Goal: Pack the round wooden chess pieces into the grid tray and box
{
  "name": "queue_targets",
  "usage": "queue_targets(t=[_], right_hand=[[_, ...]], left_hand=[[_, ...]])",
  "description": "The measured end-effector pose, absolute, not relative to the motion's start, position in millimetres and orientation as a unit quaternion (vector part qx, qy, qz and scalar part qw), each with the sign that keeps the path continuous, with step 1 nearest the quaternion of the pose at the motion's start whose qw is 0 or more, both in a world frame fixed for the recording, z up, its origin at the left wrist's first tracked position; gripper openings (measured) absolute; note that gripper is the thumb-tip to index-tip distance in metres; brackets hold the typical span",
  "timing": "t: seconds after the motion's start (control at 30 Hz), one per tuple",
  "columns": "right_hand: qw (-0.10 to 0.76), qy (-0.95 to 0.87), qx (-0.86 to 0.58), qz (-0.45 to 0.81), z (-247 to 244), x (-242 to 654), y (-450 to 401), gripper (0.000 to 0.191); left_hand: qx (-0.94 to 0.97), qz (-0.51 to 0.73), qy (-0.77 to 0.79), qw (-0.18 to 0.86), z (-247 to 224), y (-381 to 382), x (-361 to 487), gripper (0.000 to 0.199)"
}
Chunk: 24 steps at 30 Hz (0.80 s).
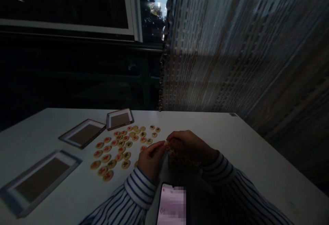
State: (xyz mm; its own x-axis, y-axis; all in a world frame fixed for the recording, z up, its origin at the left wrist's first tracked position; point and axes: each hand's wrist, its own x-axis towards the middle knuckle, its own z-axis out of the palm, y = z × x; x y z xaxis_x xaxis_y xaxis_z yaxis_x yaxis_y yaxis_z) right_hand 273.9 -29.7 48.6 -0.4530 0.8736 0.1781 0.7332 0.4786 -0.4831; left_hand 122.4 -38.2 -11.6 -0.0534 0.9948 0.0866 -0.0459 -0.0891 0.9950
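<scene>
My left hand (151, 159) is closed, its thumb and forefinger pinched at a small pale piece (167, 144) near the middle of the white table. My right hand (191, 146) curls in from the right, and its fingertips meet the same spot. Below and partly behind my right hand sits a dark reddish patterned box or pouch (177, 160), mostly hidden and dim. To the left of my hands lie several round wooden discs (121, 149) with red or black characters, spread flat; a few are blank.
Three shallow framed trays stand on the left of the white table (257, 170): a near one (48, 178), a middle one (84, 132) and a far one (120, 118). A lit phone (171, 204) lies at the front edge. A bead curtain (218, 46) hangs behind.
</scene>
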Motion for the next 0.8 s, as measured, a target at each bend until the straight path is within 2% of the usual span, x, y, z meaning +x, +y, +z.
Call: queue_targets(t=[0.13,0.4,0.8], right_hand=[[0.207,-0.834,-0.485,0.165,47.6,273.2,-29.2,0.018],[0.228,-0.831,-0.485,0.148,43.9,272.0,-27.4,0.017],[0.229,-0.819,-0.494,0.184,43.9,271.8,-28.5,0.015]], left_hand=[[0.489,0.546,0.481,0.481,-8.9,-39.1,122.8,0.016],[0.441,0.554,0.428,0.561,-14.5,-38.6,127.6,0.031],[0.418,0.563,0.435,0.566,-17.7,-37.4,126.6,0.028]])
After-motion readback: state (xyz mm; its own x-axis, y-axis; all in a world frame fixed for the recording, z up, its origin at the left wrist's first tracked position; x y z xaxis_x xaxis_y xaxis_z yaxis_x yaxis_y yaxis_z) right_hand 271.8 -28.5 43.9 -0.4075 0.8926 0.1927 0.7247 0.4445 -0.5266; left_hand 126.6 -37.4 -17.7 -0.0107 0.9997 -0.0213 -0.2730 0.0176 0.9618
